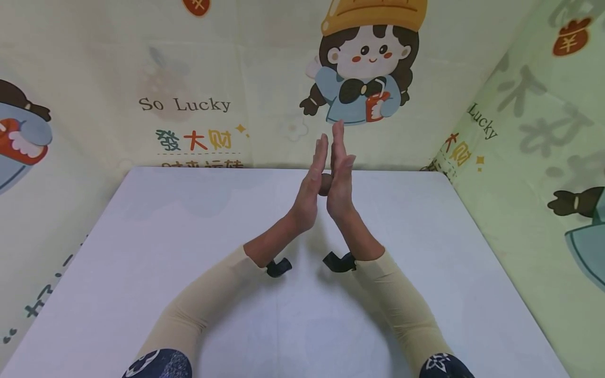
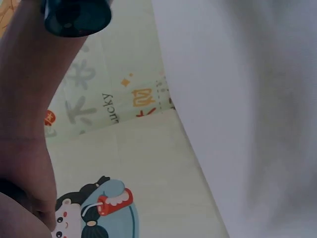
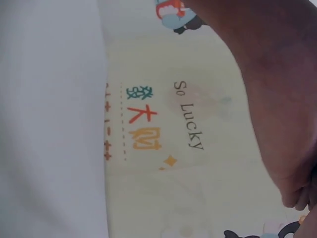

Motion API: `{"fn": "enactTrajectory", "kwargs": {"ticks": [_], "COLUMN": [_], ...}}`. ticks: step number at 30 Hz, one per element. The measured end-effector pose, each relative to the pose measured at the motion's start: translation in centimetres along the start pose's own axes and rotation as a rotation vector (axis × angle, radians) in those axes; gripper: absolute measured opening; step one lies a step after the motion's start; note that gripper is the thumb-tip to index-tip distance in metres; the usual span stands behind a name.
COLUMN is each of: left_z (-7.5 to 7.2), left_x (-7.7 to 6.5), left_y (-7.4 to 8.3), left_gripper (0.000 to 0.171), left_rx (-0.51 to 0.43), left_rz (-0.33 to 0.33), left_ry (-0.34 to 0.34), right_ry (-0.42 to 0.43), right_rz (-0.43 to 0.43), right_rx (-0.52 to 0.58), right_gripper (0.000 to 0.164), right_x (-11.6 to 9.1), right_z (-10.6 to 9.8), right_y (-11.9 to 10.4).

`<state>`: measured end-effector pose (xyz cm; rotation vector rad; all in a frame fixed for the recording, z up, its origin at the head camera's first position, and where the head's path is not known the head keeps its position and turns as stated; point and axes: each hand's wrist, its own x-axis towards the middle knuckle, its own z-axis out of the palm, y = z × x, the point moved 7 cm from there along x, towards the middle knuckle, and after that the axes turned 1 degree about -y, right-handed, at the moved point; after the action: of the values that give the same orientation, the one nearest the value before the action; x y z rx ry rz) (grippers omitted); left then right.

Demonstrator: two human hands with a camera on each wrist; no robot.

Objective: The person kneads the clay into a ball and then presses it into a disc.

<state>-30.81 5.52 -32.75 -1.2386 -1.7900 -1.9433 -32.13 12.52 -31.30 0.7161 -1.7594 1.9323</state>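
Note:
A dark brown ball point(image 1: 325, 185) sits between two raised palms in the head view. My left hand point(image 1: 308, 191) presses it from the left, its fingers straight and pointing up. From the other side my right hand point(image 1: 341, 184) presses with straight fingers, its fingertips reaching slightly higher. The palms stand apart by about the ball's width. In the left wrist view, part of the ball point(image 2: 14, 192) shows dark between the right hand point(image 2: 27, 166) and the left hand point(image 2: 20, 220). The right wrist view shows the left hand point(image 3: 285, 148); the ball is hard to make out there.
Beneath the arms lies a white tabletop point(image 1: 189, 226). A printed cloth wall point(image 1: 269, 68) rises behind it, and another printed cloth point(image 1: 534, 173) stands on the right. Black wrist cameras stick out from the left cuff point(image 1: 280, 268) and the right cuff point(image 1: 339, 262).

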Motion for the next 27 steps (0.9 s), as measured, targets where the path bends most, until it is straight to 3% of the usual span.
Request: {"fn": "enactTrajectory", "kwargs": {"ticks": [5, 12, 27], "left_z": [-0.2, -0.9, -3.0], "left_x": [0.1, 0.5, 2.0], "left_y": [0.8, 1.1, -0.1], "left_gripper": [0.083, 0.086, 0.071], "left_rx": [0.011, -0.003, -0.117], "left_rz": [0.027, 0.020, -0.092], "left_ry": [0.015, 0.042, 0.154], "right_ry": [-0.009, -0.032, -0.102], "right_rz": [0.030, -0.008, -0.119], "right_rx": [0.074, 0.117, -0.010], "right_gripper": [0.114, 0.110, 0.097], "right_x": [-0.5, -0.9, -2.5], "right_z": [0.5, 1.3, 2.9], "right_y": [0.2, 0.3, 0.1]}}
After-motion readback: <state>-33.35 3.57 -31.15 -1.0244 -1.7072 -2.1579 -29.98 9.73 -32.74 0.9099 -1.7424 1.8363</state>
